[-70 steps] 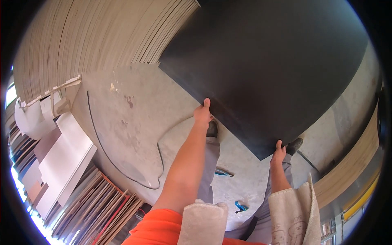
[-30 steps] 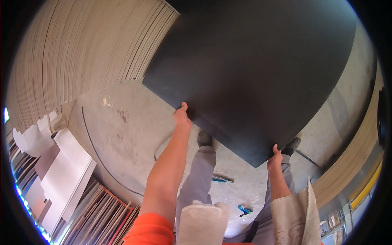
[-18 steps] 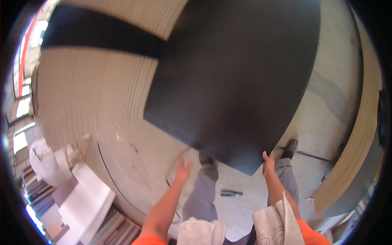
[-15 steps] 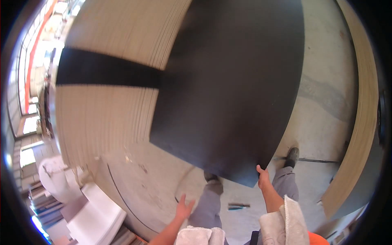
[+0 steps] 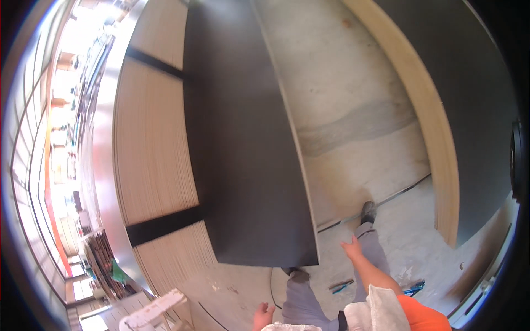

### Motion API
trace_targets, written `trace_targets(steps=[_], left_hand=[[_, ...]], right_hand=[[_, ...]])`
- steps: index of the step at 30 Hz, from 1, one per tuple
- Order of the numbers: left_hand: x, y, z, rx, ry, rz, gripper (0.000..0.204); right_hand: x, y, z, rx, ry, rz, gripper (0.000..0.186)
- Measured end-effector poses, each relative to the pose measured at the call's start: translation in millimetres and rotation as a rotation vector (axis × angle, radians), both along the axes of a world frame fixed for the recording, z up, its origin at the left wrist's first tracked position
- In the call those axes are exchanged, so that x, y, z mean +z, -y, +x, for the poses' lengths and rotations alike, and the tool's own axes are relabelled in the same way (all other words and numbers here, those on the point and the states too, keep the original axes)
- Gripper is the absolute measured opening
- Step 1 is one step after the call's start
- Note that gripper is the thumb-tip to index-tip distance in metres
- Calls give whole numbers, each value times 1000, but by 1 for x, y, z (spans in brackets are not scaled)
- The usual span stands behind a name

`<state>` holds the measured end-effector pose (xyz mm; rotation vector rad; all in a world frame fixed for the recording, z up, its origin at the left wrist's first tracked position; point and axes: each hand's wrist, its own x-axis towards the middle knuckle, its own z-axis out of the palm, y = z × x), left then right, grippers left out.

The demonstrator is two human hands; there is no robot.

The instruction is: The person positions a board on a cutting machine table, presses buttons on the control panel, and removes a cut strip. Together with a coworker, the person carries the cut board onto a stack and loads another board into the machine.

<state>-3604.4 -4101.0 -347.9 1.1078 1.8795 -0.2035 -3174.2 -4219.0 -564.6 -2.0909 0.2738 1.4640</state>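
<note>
A large black sheet panel (image 5: 243,154) stretches away from me, over the side of a tall stack of pale boards (image 5: 149,149) bound with black straps. Neither hand touches it. My right hand (image 5: 351,248) hangs just right of the panel's near corner, fingers spread and empty. Close to the lower edge of the view, my left hand (image 5: 264,315) is also empty with its fingers apart, below the panel's near edge. My grey-trousered legs and shoes stand on the concrete floor (image 5: 353,99) between the hands.
A second board stack with a black top sheet (image 5: 464,110) and pale edge (image 5: 436,143) stands on the right. Blue-handled tools (image 5: 411,288) and a thin cable (image 5: 386,198) lie on the floor by my feet. White boards (image 5: 154,311) lie at lower left.
Both hands held the black panel's near edge, lifted it and swung it up and left toward the pale stack. Both hands have now let go and dropped away.
</note>
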Motion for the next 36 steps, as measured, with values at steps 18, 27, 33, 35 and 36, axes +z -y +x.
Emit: trace_targets(steps=[18,27,33,35,36], left_hand=[[57,7,422,-1465,-127,-115,81],[29,-42,489,-1688,-228,-101,84],[33,-45,510,-1753,-318,-52,87],[33,-45,518,-1793,-310,8,86],[32,-46,517,-1821,-280,18,86]], right_hand=[[24,520,294,-707,424,-967,89],[-37,663,239,-1079,598,-406,85],[-18,612,244,-1016,360,-636,75],[-8,599,234,-1059,508,-582,68],[-9,587,228,-1081,649,-509,61]])
